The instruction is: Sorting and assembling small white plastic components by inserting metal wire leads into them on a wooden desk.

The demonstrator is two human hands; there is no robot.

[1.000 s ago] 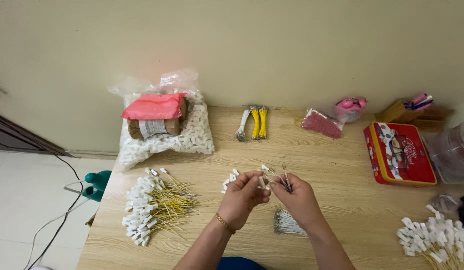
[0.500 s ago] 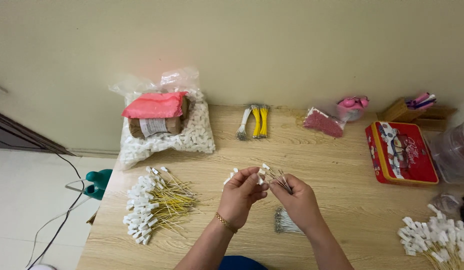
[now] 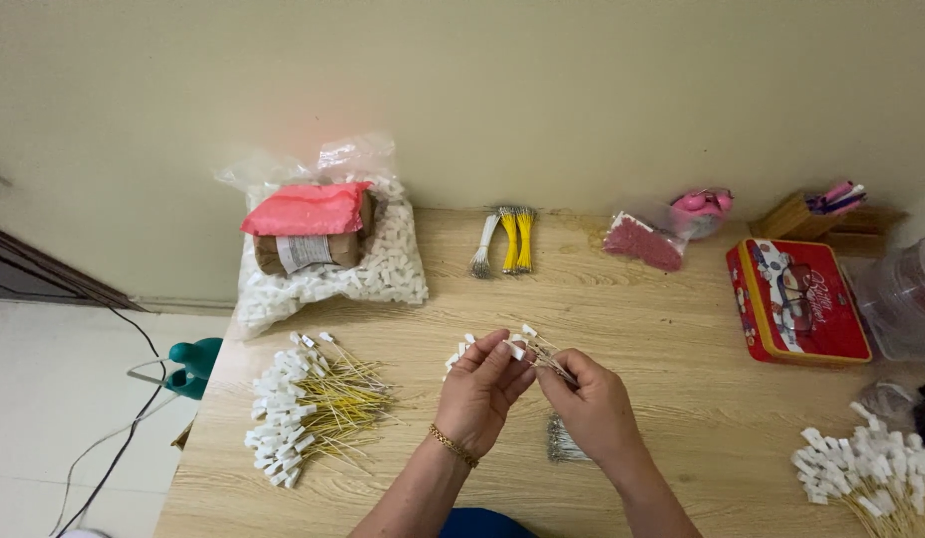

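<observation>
Head view: left hand [image 3: 479,391] and right hand [image 3: 592,399] meet above the desk [image 3: 632,329], fingers of both pinched on a small bunch of thin yellow wires [image 3: 522,351] with white end tags; bigger pile of same wires [image 3: 308,408] lies left on desk.

R hand [image 3: 594,397] hides wire bundle [image 3: 562,443]; tag pile [image 3: 871,473] cropped.

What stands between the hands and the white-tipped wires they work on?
Nothing visible. Both the left hand and the right hand already pinch the small bunch of white-tipped wires, held above the wooden table.
</observation>
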